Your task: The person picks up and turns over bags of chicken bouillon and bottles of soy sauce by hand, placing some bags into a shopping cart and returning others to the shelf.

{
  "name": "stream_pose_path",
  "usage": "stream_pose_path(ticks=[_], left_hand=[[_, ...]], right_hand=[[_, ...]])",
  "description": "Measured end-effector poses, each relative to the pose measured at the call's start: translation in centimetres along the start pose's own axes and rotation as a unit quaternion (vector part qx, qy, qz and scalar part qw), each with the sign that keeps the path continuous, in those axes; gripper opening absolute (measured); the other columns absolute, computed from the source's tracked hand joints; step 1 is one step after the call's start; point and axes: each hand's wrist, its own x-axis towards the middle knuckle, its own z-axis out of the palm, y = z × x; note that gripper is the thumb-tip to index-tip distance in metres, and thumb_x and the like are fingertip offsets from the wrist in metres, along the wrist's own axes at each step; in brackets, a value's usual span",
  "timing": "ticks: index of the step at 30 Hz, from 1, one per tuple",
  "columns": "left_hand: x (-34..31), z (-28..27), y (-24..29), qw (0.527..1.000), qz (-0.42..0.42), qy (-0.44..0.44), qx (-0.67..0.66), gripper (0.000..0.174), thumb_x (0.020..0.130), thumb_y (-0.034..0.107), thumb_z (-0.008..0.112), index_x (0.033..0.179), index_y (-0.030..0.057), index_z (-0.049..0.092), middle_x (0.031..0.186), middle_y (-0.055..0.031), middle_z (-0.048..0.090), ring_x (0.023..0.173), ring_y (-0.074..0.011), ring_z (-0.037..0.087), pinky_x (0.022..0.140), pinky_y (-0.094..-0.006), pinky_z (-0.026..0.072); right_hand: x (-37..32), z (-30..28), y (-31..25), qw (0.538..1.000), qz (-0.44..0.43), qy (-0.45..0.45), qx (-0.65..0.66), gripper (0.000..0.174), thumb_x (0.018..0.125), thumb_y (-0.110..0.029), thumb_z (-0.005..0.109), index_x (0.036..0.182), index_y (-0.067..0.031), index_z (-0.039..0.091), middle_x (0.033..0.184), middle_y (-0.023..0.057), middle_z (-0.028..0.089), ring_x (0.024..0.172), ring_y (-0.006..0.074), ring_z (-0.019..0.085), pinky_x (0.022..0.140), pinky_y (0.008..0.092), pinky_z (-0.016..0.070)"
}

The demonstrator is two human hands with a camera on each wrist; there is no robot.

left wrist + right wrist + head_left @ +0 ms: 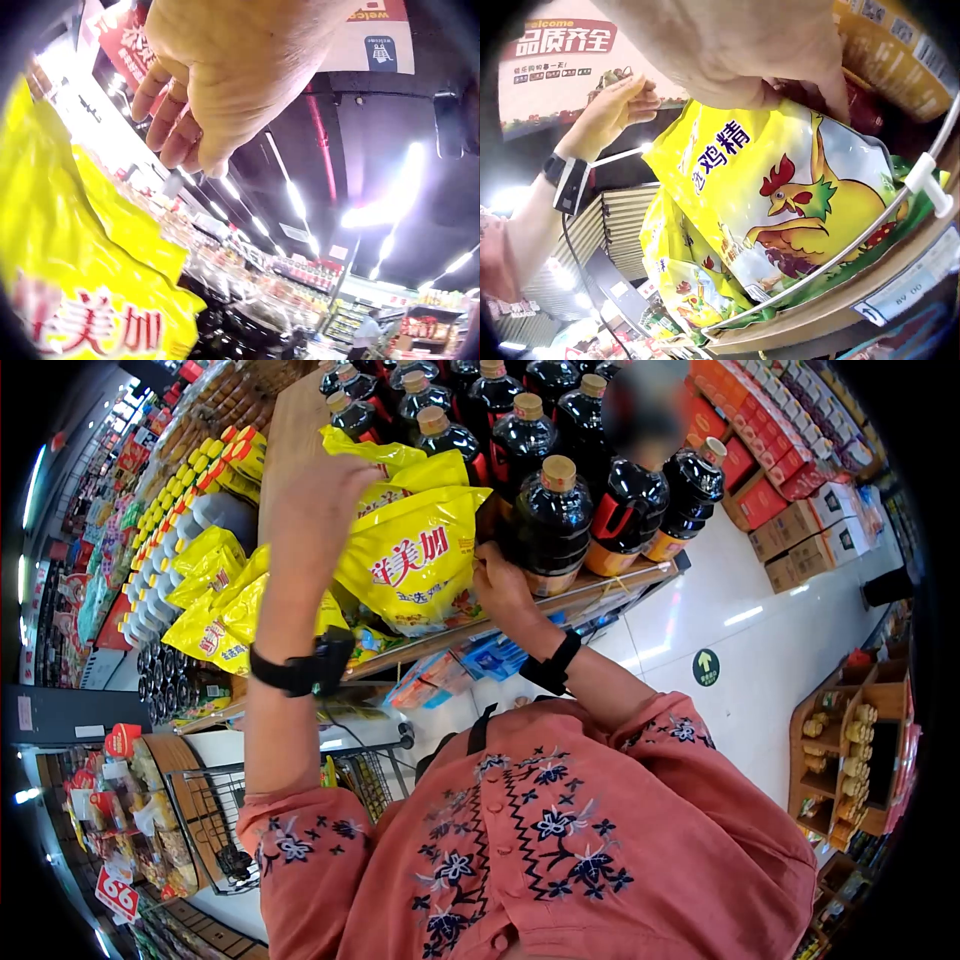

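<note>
A yellow bag of chicken bouillon [415,555] stands upright at the shelf's front edge, with a cartoon chicken on its lower part in the right wrist view. My right hand [508,588] grips its right side edge, fingers curled next to the dark bottles; the fingertips are partly hidden. My left hand [318,500] hovers above the bags, palm down with loosely bent fingers and nothing in them. In the left wrist view, that hand [232,67] shows apart from the bag tops. More yellow bags [215,620] lean to the left of the gripped one.
Large dark sauce bottles [555,520] crowd the shelf behind and right of the bags. A wire rail [855,259] runs along the shelf front above a price tag [907,285]. Below, at the left, stands a wire shopping cart [215,810].
</note>
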Motion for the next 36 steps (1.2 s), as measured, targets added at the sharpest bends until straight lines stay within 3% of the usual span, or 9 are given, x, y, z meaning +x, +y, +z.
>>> stream_pose_path(ticks=[2,5,8,12,18,21,28,33,36], left_hand=[[0.4,2.2,1.8,0.989,0.132,-0.004,-0.065,0.02,0.093,0.021,0.067,0.104,0.0041,0.069,0.099,-0.0126,0.07,0.097,-0.0327,0.064,0.084,-0.041,0.05],[1.0,6.0,4.0,0.99,0.132,-0.038,-0.037,0.019,0.09,0.023,0.069,0.098,0.0061,0.07,0.093,-0.0116,0.067,0.091,-0.0317,0.063,0.081,-0.0422,0.0494],[1.3,8.5,4.6,0.987,0.149,-0.05,0.012,0.016,0.088,0.023,0.069,0.094,0.008,0.069,0.089,-0.0101,0.065,0.087,-0.0305,0.062,0.08,-0.0419,0.0489],[1.8,8.0,5.5,0.983,0.152,-0.092,0.044,0.012,0.09,0.019,0.066,0.094,0.0084,0.07,0.089,-0.0089,0.068,0.088,-0.0294,0.064,0.082,-0.0415,0.05],[0.7,7.4,3.2,0.984,0.145,0.021,-0.1,0.016,0.096,0.018,0.063,0.099,0.004,0.071,0.099,-0.0113,0.072,0.093,-0.0301,0.068,0.082,-0.0382,0.0531],[0.2,7.4,2.8,0.987,0.069,0.022,-0.144,0.016,0.098,0.017,0.062,0.102,0.0023,0.069,0.097,-0.0124,0.07,0.092,-0.0304,0.067,0.082,-0.0354,0.0528],[-0.4,10.2,3.2,0.977,0.036,0.052,-0.203,0.016,0.1,0.016,0.059,0.103,0.002,0.065,0.098,-0.0139,0.067,0.092,-0.0317,0.067,0.082,-0.0342,0.0529],[-0.1,8.5,4.3,0.982,0.102,-0.006,-0.16,0.018,0.101,0.019,0.056,0.104,0.0036,0.066,0.1,-0.0142,0.067,0.096,-0.0319,0.067,0.085,-0.0361,0.0527],[1.4,7.4,2.0,0.969,0.218,0.067,-0.1,0.018,0.101,0.018,0.057,0.106,0.0041,0.066,0.104,-0.0138,0.068,0.099,-0.0314,0.066,0.089,-0.0381,0.0516]], right_hand=[[-0.2,-0.2,-0.4,1.0,0.007,-0.003,0.004,0.021,0.095,-0.007,0.056,0.115,-0.0017,0.051,0.091,0.0313,0.064,0.089,0.05,0.063,0.073,0.0524,0.0507],[-0.6,-0.2,0.5,0.999,-0.041,0.012,0.007,0.022,0.095,-0.007,0.057,0.115,-0.0015,0.052,0.09,0.0313,0.064,0.089,0.0491,0.063,0.073,0.0516,0.051],[-0.8,-0.8,-0.8,1.0,0.006,-0.01,0.021,0.021,0.094,-0.007,0.058,0.114,-0.0011,0.054,0.089,0.0312,0.063,0.088,0.0486,0.063,0.072,0.0511,0.051],[-1.1,-0.7,-0.5,0.998,-0.031,0.02,0.047,0.02,0.095,-0.007,0.058,0.113,-0.0007,0.055,0.086,0.0308,0.063,0.086,0.0489,0.063,0.071,0.0512,0.0507],[-1.3,-1.4,-0.2,0.998,-0.017,-0.001,0.062,0.019,0.096,-0.006,0.058,0.114,-0.001,0.055,0.087,0.0315,0.062,0.087,0.0499,0.062,0.07,0.0508,0.0499],[-1.2,-1.3,-0.4,0.997,-0.007,0.002,0.075,0.015,0.096,-0.006,0.058,0.11,-0.001,0.056,0.086,0.0305,0.062,0.084,0.0491,0.061,0.069,0.0483,0.0497],[-1.0,-1.2,0.6,0.993,0.048,-0.021,0.109,0.01,0.096,-0.006,0.06,0.103,-0.001,0.056,0.083,0.028,0.059,0.08,0.0454,0.061,0.07,0.045,0.0491],[-1.2,-1.2,1.0,0.999,-0.001,0.011,0.037,0.012,0.095,-0.007,0.061,0.104,-0.0009,0.057,0.084,0.0275,0.061,0.082,0.0459,0.063,0.07,0.0453,0.0497],[-1.6,-0.7,1.9,0.999,0.002,0.003,0.047,0.015,0.095,-0.007,0.06,0.109,-0.0001,0.057,0.086,0.0284,0.063,0.085,0.0461,0.064,0.071,0.046,0.0503]])
